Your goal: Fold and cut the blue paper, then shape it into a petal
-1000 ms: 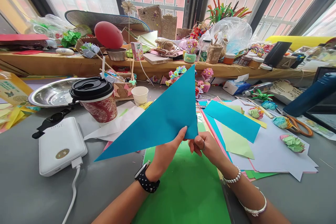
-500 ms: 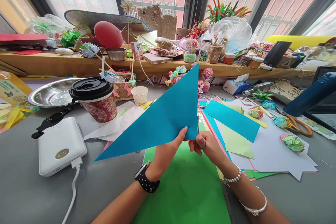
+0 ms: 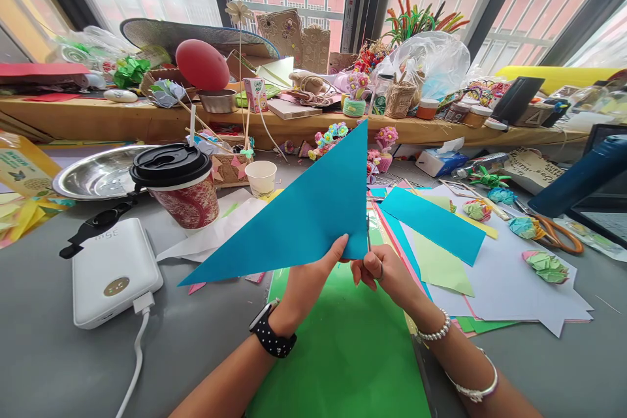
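A blue paper triangle (image 3: pixel 304 215) is held up above the table, its long point reaching left and its top corner pointing up. My left hand (image 3: pixel 308 281) pinches its lower right corner, thumb on the front face. My right hand (image 3: pixel 379 268), with a ring on one finger, is closed on the same corner from the right side. Under both hands lies a bright green sheet (image 3: pixel 347 353) on the grey table.
A coffee cup with a black lid (image 3: pixel 179 186), a white power bank (image 3: pixel 112 271) with its cable and a metal plate (image 3: pixel 98 173) stand at the left. Loose coloured sheets (image 3: pixel 441 235), small paper flowers (image 3: pixel 546 266) and orange-handled scissors (image 3: pixel 558 235) lie at the right. A cluttered wooden shelf (image 3: pixel 147 121) runs along the back.
The blue triangle has risen slightly with both hands; its left point sits a little higher. Both hands keep their grip on the corner.
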`<move>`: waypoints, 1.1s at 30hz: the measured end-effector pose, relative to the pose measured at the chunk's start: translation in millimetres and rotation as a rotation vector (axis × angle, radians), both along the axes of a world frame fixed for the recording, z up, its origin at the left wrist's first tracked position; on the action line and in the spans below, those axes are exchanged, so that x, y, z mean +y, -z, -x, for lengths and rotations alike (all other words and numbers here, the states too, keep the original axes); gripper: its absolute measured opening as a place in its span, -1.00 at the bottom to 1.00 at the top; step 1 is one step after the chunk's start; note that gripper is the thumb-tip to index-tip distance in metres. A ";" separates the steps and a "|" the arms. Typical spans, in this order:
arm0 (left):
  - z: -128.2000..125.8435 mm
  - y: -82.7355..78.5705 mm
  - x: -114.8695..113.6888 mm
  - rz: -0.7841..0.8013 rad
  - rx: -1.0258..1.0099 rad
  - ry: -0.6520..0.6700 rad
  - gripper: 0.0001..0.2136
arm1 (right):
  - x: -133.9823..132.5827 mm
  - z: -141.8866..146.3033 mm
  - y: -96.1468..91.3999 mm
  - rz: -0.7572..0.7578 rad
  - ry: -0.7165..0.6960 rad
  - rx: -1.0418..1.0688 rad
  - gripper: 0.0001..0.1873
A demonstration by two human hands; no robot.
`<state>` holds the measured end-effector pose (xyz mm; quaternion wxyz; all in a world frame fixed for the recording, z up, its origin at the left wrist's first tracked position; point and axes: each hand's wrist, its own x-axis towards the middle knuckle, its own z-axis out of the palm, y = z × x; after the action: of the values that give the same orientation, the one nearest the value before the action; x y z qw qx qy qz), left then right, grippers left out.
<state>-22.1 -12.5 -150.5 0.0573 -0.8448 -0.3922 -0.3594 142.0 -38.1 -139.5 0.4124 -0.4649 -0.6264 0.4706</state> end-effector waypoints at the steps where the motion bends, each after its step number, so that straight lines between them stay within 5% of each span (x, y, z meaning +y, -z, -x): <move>1: -0.8 -2.6 -0.6 0.048 -0.032 0.014 -0.69 | -0.2 -0.1 0.1 -0.002 0.002 -0.004 -0.27; 9: -8.7 -24.2 -5.6 0.296 -0.268 0.021 -0.72 | -0.5 0.7 0.2 -0.017 0.022 -0.015 -0.30; 33: -8.1 -17.1 -5.9 0.436 -0.343 0.024 -0.71 | -0.1 -0.5 2.6 0.004 0.049 0.034 -0.32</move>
<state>-14.0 -18.4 -133.3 -0.1972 -0.7687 -0.4542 -0.4049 142.6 -38.2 -142.1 0.4334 -0.4729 -0.6068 0.4694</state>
